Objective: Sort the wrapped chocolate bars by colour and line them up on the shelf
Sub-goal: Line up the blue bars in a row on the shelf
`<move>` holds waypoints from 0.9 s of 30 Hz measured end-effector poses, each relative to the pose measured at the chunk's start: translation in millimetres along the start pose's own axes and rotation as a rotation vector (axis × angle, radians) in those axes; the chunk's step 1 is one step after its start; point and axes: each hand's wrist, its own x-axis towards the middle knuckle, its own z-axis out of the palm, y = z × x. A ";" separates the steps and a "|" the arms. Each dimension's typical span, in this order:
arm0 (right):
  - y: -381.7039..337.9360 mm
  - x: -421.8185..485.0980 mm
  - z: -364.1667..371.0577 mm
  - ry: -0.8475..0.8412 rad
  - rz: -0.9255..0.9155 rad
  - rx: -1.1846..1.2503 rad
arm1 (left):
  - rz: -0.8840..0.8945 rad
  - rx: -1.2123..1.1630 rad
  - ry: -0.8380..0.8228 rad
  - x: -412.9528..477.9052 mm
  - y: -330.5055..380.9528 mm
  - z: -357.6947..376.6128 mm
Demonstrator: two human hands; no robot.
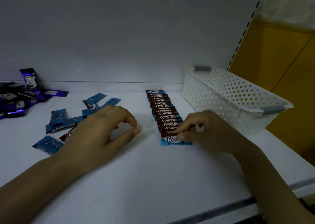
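A row of blue-and-brown wrapped chocolate bars (pixel 162 114) runs front to back, overlapping, on the white shelf (pixel 136 169). My right hand (pixel 204 130) pinches the nearest bar (pixel 170 140) at the front end of that row. My left hand (pixel 102 126) hovers over loose blue bars (pixel 58 117) to the left, fingers loosely curled and holding nothing. A heap of purple bars (pixel 18 99) lies at the far left, one leaning on the back wall.
A white perforated plastic basket (pixel 230 97) with grey handles stands at the back right, close behind my right hand. The shelf's front edge runs along the lower right. A yellow panel lies beyond the shelf upright on the right.
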 end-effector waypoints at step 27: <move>3.4 3.5 5.2 0.294 0.002 -0.054 | -0.114 0.264 -0.008 3.1 -12.4 -9.1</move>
